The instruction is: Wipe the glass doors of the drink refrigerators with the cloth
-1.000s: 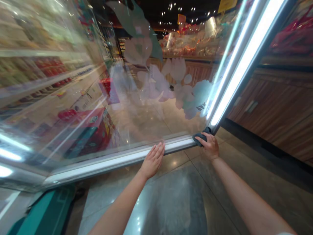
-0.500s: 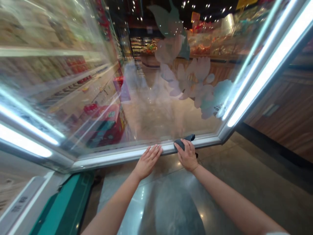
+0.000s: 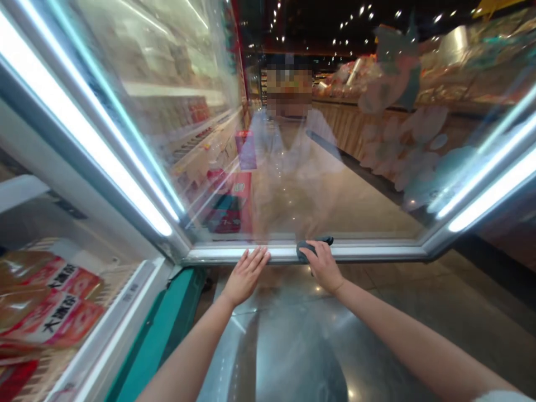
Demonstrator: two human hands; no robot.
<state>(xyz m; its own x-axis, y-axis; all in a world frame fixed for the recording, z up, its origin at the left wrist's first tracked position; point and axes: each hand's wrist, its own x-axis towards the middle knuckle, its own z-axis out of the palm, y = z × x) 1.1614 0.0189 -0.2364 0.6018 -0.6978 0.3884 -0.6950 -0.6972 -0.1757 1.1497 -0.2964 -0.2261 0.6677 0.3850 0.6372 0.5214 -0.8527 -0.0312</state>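
In front of me stands an open glass door [image 3: 368, 195] with lit strips along both sides and flower decals. My left hand [image 3: 245, 276] lies flat with fingers stretched out on the door's light bottom frame [image 3: 221, 254]. To its right, my right hand [image 3: 324, 267] presses a dark grey cloth [image 3: 305, 251] on the same frame, its fingers bent over it. A dark end of the cloth sticks out beyond the fingers. Through the glass, a reflection of a person appears over the aisle.
At lower left, a display case shelf holds red-labelled packages [image 3: 54, 301] behind a price rail [image 3: 113, 312]. A teal base panel [image 3: 154, 335] runs below it. Shiny floor [image 3: 288, 346] lies beneath the door. Stocked shelves and a wood-sided counter [image 3: 347, 123] show through or in the glass.
My view has turned left, so the door looks squarer and the packages come into sight. Both hands stay on the bottom frame, the right one still on the cloth.
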